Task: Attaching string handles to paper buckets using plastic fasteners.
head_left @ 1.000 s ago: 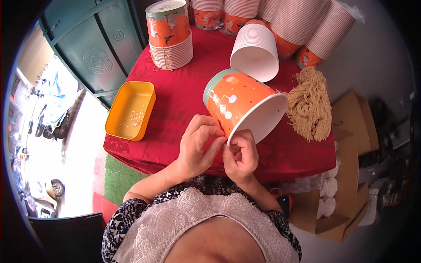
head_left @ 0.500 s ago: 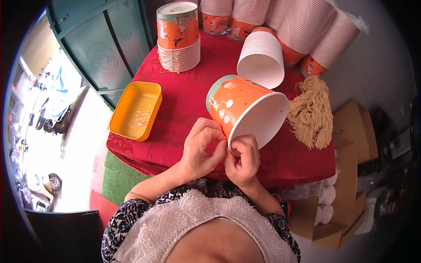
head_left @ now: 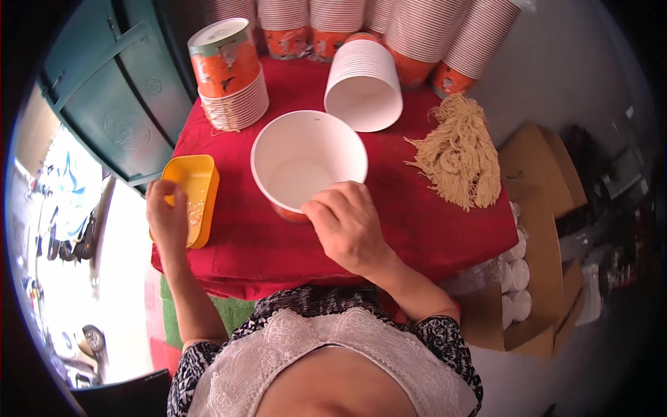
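Observation:
A large paper bucket, orange outside and white inside, stands on the table with its mouth tilted up toward me. My right hand is closed at its near right rim, thumb and fingers pinched there. Over the left side of a yellow plastic tray is my left hand, its fingers curled in toward the thumb. Whatever the left fingertips hold, if anything, is too small to see. Small pale bits lie in the tray.
A red cloth covers the table. Behind the bucket lies a stack of nested buckets; a string-tied stack stands back left. More stacks line the back. Tan string lies at right, above a cardboard box.
My left hand has left the bucket and moved left to the tray. The bucket has turned from lying sideways to mouth up, with my right hand still at its rim.

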Demonstrator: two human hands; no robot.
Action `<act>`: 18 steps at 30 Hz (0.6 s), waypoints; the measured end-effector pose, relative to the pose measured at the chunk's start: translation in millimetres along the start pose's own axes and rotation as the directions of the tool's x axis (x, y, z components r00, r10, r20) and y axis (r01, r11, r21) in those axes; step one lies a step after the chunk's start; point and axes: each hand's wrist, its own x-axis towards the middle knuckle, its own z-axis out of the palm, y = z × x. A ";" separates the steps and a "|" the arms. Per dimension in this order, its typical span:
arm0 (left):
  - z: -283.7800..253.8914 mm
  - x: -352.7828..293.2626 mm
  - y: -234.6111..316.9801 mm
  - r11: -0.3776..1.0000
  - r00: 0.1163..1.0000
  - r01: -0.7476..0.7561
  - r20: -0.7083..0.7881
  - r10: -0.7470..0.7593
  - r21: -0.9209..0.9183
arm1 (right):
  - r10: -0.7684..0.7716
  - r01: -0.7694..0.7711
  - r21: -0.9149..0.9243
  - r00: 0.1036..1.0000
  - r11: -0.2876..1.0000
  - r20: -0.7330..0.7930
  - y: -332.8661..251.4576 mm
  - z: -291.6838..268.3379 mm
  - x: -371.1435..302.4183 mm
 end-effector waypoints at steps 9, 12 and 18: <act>-10.1 11.0 -32.2 0.914 0.924 0.249 0.205 -0.324 0.321 | 0.136 -0.116 0.161 0.984 0.980 -0.117 17.2 -28.3 -23.2; -9.4 3.9 -41.5 0.964 0.973 0.175 0.116 -0.201 0.198 | 0.244 -0.243 0.028 0.969 0.970 -0.042 45.7 -43.5 -49.6; -15.7 -1.1 -19.9 0.999 0.999 0.033 -0.026 -0.032 0.023 | 0.592 -0.562 -0.330 0.806 0.758 -0.010 131.9 -90.5 -123.1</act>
